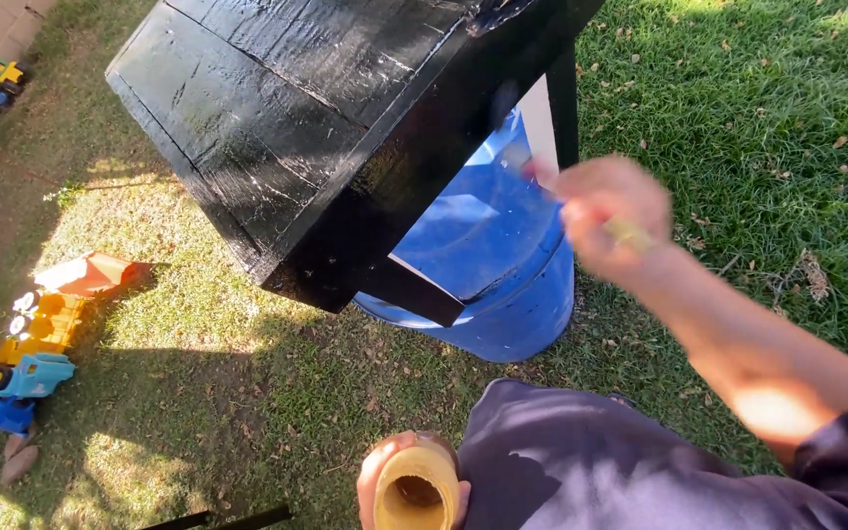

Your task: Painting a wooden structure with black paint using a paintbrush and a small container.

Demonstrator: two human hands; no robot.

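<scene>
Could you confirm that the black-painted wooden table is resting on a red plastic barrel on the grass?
Not quite: in the head view the plastic barrel is blue, not red. The black-painted wooden table does rest on it, on the grass.

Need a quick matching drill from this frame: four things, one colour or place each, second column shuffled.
Things:
1. table
2. barrel
3. cup
4. toy trucks

Descriptions:
A. blue, under the table
B. yellow, in the left hand
C. glossy black, tilted
D. on the grass at far left

Pairs: 1-C, 2-A, 3-B, 4-D

The right hand is blurred, gripping a yellowish handle near the table leg.
</scene>
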